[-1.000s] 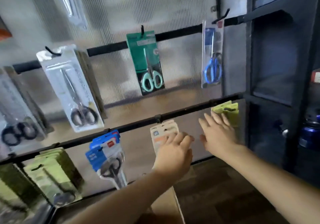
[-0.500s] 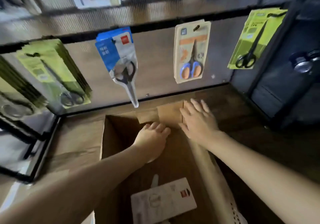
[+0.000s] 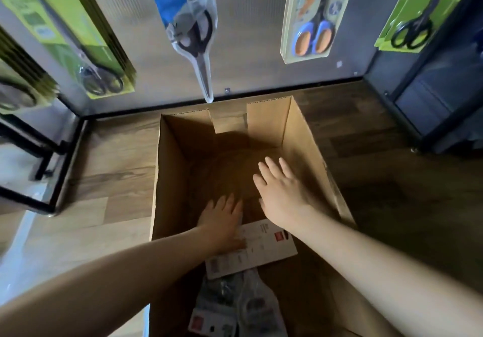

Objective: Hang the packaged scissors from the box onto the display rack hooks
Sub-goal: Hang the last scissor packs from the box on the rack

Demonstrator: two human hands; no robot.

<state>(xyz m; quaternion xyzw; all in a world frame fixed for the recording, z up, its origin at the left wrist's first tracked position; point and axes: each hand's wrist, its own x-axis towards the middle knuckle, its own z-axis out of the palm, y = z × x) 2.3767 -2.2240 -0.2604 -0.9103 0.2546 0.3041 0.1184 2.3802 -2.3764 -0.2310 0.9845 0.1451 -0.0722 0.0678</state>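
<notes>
- Left hand [image 3: 222, 219] reached into the cardboard box [image 3: 167, 180], fingers straight and loose, palm resting on the white package [image 3: 264, 248]; nothing grasped.
- Right hand [image 3: 279, 193] hovered inside the box, fingers spread flat, released, holding nothing.
- White package lay flat on the box floor, printed back up with a red mark; scissors inside not visible.
- Clear blister packs [image 3: 235, 308] lay nearer the camera in the box, blurred.
- On the rack above hung blue-card scissors [image 3: 193, 28], orange-handled scissors [image 3: 313, 23], green-card scissors [image 3: 415, 20].
</notes>
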